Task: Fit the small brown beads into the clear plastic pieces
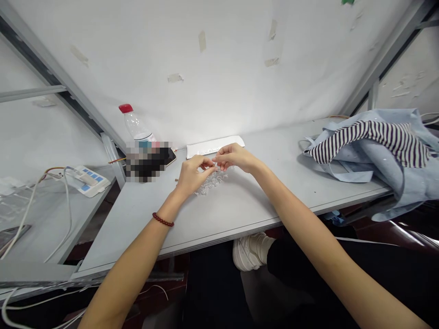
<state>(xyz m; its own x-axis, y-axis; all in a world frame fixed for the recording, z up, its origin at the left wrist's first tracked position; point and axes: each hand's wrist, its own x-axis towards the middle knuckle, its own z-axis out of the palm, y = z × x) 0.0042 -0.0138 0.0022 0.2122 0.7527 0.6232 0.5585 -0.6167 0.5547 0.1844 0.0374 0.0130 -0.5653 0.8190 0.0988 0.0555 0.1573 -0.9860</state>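
My left hand (195,173) and my right hand (235,157) meet above the middle of the desk, fingertips almost touching. Thumb and forefinger are pinched together on each hand, and what lies between them is too small to make out. Right below them spreads a loose pile of small clear plastic pieces (207,183), partly hidden by the left hand. Behind the hands lies a long white shallow tray or box lid (197,150), with some clear bits along its front; my right hand covers part of it. A dark red bead bracelet (163,220) circles my left wrist.
At the left back stand a clear bottle with a red cap (133,122) and a phone (170,156) beside a blurred-out dark patch. A power strip (91,180) with cables lies farther left. Light blue cloth with a striped part (373,141) hangs over the desk's right end.
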